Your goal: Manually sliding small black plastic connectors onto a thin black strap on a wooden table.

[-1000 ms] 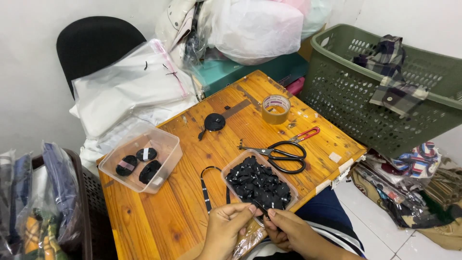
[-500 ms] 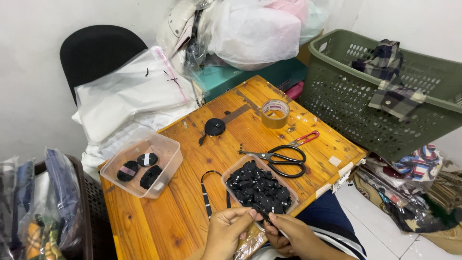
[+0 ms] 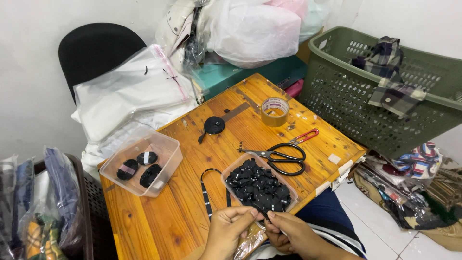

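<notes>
At the near edge of the wooden bench [image 3: 192,159], my left hand [image 3: 230,232] and right hand [image 3: 293,234] meet, both pinching a thin black strap [image 3: 206,192] that loops back across the wood. Just beyond my fingertips a clear tub [image 3: 260,185] brims with small black pieces. A second tub [image 3: 143,162], at the bench's left edge, holds three black rolls. Scissors [image 3: 281,156] and tape [image 3: 275,111] lie farther out. Bare wood shows between the tubs; a green basket [image 3: 385,91] crowds the right side.
</notes>
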